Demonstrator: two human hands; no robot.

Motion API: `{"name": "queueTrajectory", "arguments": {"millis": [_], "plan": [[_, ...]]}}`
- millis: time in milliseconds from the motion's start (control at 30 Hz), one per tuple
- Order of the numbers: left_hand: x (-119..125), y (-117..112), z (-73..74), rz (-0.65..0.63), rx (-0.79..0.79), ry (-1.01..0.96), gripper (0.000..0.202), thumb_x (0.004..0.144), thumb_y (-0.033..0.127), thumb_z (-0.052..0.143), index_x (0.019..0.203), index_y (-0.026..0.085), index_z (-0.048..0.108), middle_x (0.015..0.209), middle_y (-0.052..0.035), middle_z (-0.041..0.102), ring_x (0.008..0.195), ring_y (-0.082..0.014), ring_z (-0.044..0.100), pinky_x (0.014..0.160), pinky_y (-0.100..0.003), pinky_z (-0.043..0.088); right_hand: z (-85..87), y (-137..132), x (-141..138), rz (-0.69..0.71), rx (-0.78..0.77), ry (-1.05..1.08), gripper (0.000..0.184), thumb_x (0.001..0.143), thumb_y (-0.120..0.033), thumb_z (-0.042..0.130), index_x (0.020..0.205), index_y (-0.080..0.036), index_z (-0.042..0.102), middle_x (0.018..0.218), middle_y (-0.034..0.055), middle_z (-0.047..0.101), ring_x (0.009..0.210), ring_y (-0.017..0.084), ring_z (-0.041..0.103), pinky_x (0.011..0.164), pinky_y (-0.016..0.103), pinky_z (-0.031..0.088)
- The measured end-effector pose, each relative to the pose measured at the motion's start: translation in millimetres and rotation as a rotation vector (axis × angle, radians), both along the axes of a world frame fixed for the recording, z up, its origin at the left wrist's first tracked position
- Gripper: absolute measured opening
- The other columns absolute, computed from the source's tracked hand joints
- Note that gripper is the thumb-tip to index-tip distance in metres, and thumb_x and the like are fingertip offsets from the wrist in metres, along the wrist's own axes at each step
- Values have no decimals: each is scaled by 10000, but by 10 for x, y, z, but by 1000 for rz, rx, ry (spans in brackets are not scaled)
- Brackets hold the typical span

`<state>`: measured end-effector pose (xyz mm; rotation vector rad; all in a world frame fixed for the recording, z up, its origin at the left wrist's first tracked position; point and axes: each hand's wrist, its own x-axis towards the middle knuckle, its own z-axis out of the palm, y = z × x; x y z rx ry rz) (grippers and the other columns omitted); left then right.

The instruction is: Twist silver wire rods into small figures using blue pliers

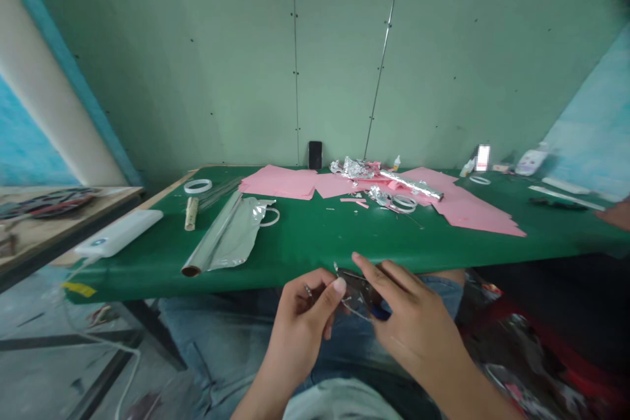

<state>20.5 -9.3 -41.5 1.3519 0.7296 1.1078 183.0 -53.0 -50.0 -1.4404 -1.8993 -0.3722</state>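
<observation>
Between pinching left fingers (329,300) sits a silvery strip (356,312), while right fingers (388,281) grip a blue-handled tool (363,288) alongside.

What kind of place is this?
It's probably a small craft workshop. The green table holds pink paper and a foil roll, and the wall behind is plain panels dotted with what look like screws.

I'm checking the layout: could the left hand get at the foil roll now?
Probably yes: the foil roll lies near the front edge of the table, left of the left hand, with nothing visibly blocking the way. The hand seems to pinch a thin strip, though.
</observation>
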Motion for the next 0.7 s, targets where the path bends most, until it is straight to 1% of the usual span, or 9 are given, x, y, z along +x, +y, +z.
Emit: {"name": "queueTrajectory", "arguments": {"millis": [67, 133, 200, 267, 333, 400, 467, 567, 700], "plan": [[-1, 9, 0, -13, 38, 24, 441, 839, 507, 655, 597, 144, 587, 464, 37, 490, 391, -54, 375, 422, -190, 299, 20, 18, 37, 37, -61, 24, 628, 763, -77, 520, 1366, -244, 574, 1015, 97, 718, 894, 263, 705, 709, 361, 604], [-24, 43, -1, -20, 94, 42, 391, 862, 469, 645, 642, 148, 604, 514, 28, 520, 458, -76, 455, 471, -189, 375, 56, 48, 94, 120, -177, 104, 609, 768, -89, 537, 1349, -265, 590, 1109, 86, 713, 970, 250, 701, 778, 354, 604], [-75, 105, 2, 8, 165, 32, 270, 886, 414, 636, 794, 161, 656, 656, 2, 615, 568, -102, 555, 550, -198, 455, 109, 76, 161, 205, -287, 194, 583, 771, -94, 559, 1321, -279, 616, 1207, 72, 694, 1088, 247, 670, 902, 370, 571], [-145, 186, 23, 30, 271, 22, 192, 918, 346, 610, 1017, 198, 681, 862, -29, 695, 667, -116, 630, 629, -219, 508, 181, 95, 224, 299, -381, 268, 566, 778, -86, 572, 1302, -290, 632, 1260, 56, 679, 1161, 242, 636, 1013, 399, 504], [-215, 269, 71, -37, 437, 71, 195, 941, 268, 582, 1092, 228, 698, 968, -48, 718, 713, -120, 665, 673, -232, 527, 267, 105, 276, 421, -499, 328, 567, 789, -63, 565, 1297, -307, 634, 1276, 33, 675, 1167, 221, 629, 1067, 401, 450], [-262, 339, 142, -143, 612, 159, 154, 906, 200, 636, 1011, 227, 745, 943, -52, 733, 806, -142, 686, 733, -239, 532, 352, 114, 315, 536, -629, 378, 564, 805, -53, 552, 1301, -310, 629, 1274, 21, 678, 1140, 199, 637, 1059, 379, 445], [-280, 391, 216, -205, 686, 196, 132, 858, 162, 696, 960, 213, 762, 896, -54, 745, 817, -147, 693, 730, -229, 535, 417, 127, 342, 615, -739, 418, 522, 822, -67, 549, 1287, -285, 642, 1225, 22, 702, 1105, 190, 645, 1020, 356, 462], [-275, 435, 279, -263, 694, 183, 74, 821, 147, 734, 874, 187, 767, 839, -58, 750, 754, -138, 697, 680, -212, 540, 468, 150, 358, 692, -834, 429, 440, 818, -76, 555, 1207, -229, 693, 1069, 20, 748, 981, 183, 668, 911, 322, 501], [-268, 443, 251, -294, 713, 158, 19, 820, 162, 736, 821, 174, 750, 794, -62, 741, 711, -144, 694, 654, -227, 543, 481, 166, 334, 737, -857, 406, 382, 796, -53, 546, 1084, -208, 743, 992, -3, 759, 906, 176, 676, 875, 317, 513]]}}
